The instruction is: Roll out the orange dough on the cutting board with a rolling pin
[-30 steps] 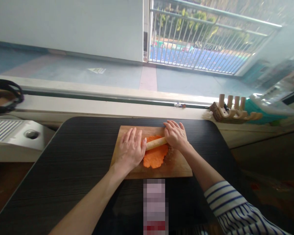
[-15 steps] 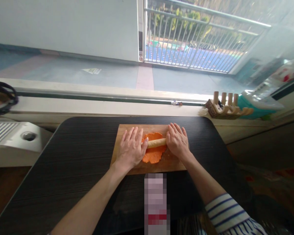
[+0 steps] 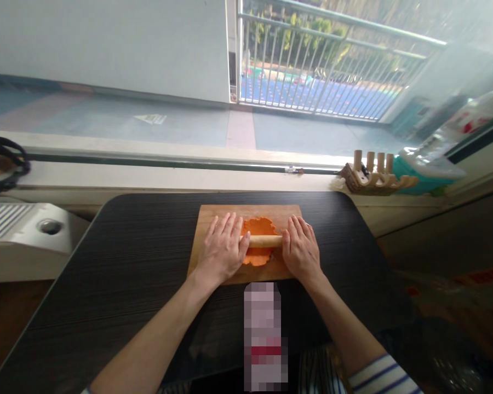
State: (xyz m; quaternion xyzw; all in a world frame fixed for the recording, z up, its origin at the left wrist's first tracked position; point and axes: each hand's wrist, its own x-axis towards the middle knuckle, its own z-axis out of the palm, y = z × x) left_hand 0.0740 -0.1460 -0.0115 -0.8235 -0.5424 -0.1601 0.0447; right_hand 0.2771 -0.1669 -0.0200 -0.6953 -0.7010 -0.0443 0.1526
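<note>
A pale wooden rolling pin [image 3: 266, 241] lies crosswise over a flattened sheet of orange dough [image 3: 259, 257] with a ragged edge. Beneath the dough is a wooden board [image 3: 285, 211]. My left hand [image 3: 224, 243] presses on the pin's left end, thumb along it and fingers stretched forward. At the other end my right hand [image 3: 302, 246] rests over the pin in the same way. Both palms hide the ends of the pin, and its middle shows between my thumbs.
The board sits on a dark wood-grain table [image 3: 119, 262]. On the sill behind stand a wooden rack with pegs [image 3: 373, 178] and a teal container [image 3: 425, 175], with a plastic bottle [image 3: 456, 126] nearby. A white ridged object [image 3: 20, 230] is at the left.
The rolling pin has turned from slightly slanted to nearly level. My right hand has come a little towards me with its end, while my left hand has barely shifted.
</note>
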